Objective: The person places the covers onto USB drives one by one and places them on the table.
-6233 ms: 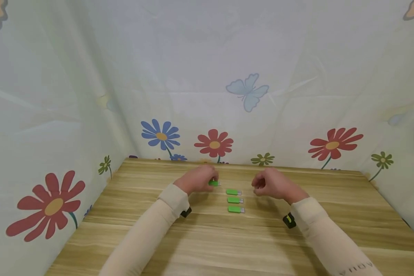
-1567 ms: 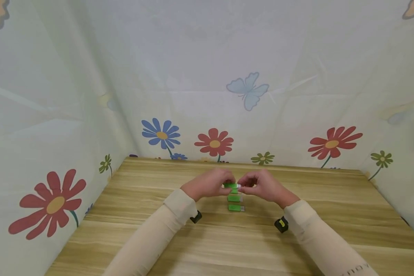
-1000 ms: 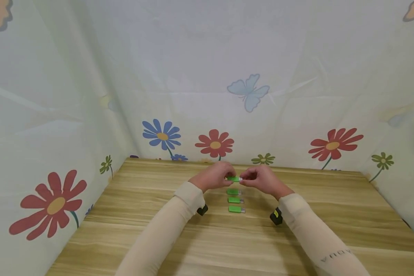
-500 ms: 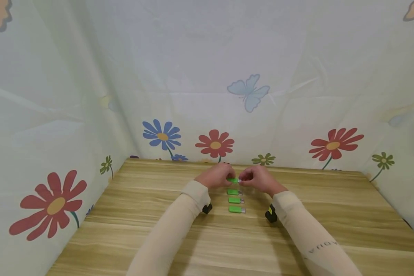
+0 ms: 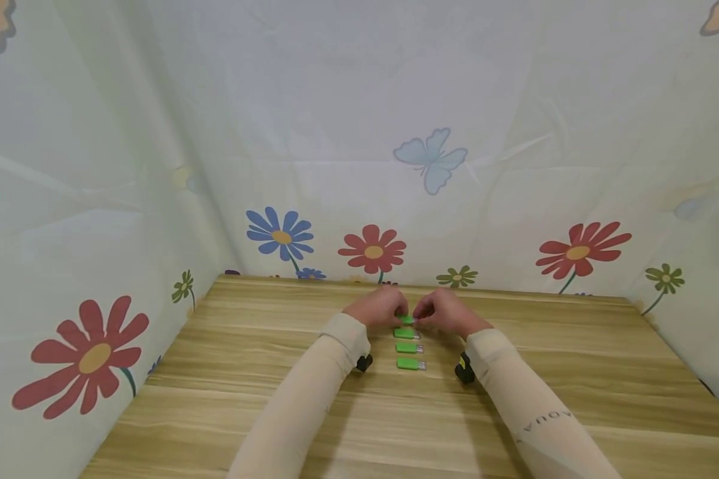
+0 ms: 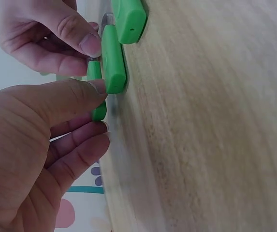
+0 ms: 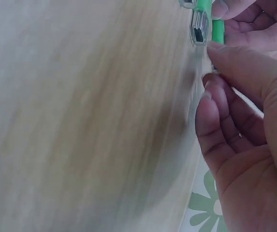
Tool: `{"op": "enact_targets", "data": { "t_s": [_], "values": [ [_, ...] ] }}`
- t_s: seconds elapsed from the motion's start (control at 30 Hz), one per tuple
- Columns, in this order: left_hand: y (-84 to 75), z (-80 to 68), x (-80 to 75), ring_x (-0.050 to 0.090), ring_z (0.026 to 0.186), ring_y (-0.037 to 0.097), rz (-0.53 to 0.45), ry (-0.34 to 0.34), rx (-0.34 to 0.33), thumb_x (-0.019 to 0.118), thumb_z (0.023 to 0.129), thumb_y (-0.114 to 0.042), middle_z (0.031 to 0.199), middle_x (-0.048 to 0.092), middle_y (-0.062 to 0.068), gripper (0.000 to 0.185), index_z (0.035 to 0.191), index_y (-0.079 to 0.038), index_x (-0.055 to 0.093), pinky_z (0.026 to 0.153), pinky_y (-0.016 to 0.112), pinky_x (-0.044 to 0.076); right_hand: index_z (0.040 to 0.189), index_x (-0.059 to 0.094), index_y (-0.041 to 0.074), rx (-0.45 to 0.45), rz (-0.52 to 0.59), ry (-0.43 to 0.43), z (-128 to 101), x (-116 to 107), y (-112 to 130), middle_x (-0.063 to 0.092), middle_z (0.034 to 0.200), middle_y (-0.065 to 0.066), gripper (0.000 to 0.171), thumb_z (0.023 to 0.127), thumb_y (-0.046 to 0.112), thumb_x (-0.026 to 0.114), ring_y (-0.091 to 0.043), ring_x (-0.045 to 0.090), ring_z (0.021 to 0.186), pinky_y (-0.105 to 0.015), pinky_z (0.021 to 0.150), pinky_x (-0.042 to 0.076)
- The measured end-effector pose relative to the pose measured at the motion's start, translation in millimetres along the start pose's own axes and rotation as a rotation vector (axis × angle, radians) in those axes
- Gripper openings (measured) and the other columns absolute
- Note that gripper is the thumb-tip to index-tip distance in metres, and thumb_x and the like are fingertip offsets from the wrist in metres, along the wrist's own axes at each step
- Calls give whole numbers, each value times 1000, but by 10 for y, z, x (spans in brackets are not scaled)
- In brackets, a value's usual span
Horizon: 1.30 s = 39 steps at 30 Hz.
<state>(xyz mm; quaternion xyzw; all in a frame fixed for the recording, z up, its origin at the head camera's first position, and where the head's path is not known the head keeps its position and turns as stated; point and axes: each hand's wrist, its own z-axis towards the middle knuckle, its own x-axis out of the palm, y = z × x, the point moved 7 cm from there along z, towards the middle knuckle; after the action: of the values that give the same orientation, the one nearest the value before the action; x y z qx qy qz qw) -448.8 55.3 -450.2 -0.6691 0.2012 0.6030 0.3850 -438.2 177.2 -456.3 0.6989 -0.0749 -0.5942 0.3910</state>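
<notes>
Between my two hands a green USB flash drive point(image 5: 407, 320) lies crosswise, just beyond a column of matching drives. My left hand point(image 5: 379, 307) pinches its green body between thumb and fingers. At its plug end, the thumb and fingertips of my right hand point(image 5: 446, 312) pinch the tip, mostly hidden by the fingers in the right wrist view. Three more drives rest on the table, plugs to the right: the far one point(image 5: 404, 333), the middle one point(image 5: 406, 348) and the near one point(image 5: 408, 364). In the left wrist view, the held drive point(image 6: 94, 71) sits close beside a resting drive point(image 6: 113, 63).
The wood-grain table point(image 5: 263, 412) extends to both sides and in front of the drives. Behind it hangs a pale flower-print curtain point(image 5: 335, 133), which also closes off the left and right sides.
My left hand has brought the drive rightward to the column's far end, and my right hand has joined it. Over the last second both hands have come slightly nearer and lower with the drive.
</notes>
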Motion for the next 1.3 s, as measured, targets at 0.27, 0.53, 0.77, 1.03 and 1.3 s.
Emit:
{"op": "enact_targets", "data": {
  "t_s": [0.27, 0.53, 0.77, 1.03, 1.3],
  "values": [
    [14, 17, 46, 55, 73, 8, 23, 9, -13, 77, 92, -15, 76, 66, -9, 7, 86, -18, 79, 71, 20, 47, 90, 80, 8, -3, -41, 1, 18, 9, 6, 76, 86, -1, 7, 84, 10, 83, -11, 62, 75, -27, 68, 53],
    [6, 25, 60, 53, 72, 8, 22, 14, -23, 77, 92, -15, 75, 64, -9, 6, 87, -18, 78, 71, 20, 46, 92, 79, 5, 16, -35, 8, -9, 3, 30, 76, 87, -4, 8, 85, 8, 82, -11, 63, 76, -26, 68, 53],
    [45, 25, 86, 55, 74, 9, 20, 14, -42, 77, 92, -16, 77, 65, -9, 6, 87, -19, 78, 72, 21, 47, 93, 79, 4, 14, -31, 10, -17, 11, 55, 76, 88, -5, 9, 85, 8, 81, -12, 63, 75, -28, 67, 53],
    [100, 18, 106, 56, 75, 9, 3, 20, -67, 78, 91, -16, 80, 66, -10, 4, 94, -19, 79, 74, 21, 49, 93, 78, 5, 39, -32, 9, -36, 20, 66, 76, 89, -5, 9, 86, 9, 81, -11, 63, 75, -26, 66, 53],
    [162, -75, 44, 59, 80, 11, -22, 26, -116, 77, 92, -17, 88, 68, -8, 11, 103, -15, 78, 80, 25, 52, 97, 77, 1, 15, -58, 6, -58, -6, 85, 76, 88, -6, 16, 84, 9, 81, -12, 64, 77, -29, 69, 55]
  ]
}}
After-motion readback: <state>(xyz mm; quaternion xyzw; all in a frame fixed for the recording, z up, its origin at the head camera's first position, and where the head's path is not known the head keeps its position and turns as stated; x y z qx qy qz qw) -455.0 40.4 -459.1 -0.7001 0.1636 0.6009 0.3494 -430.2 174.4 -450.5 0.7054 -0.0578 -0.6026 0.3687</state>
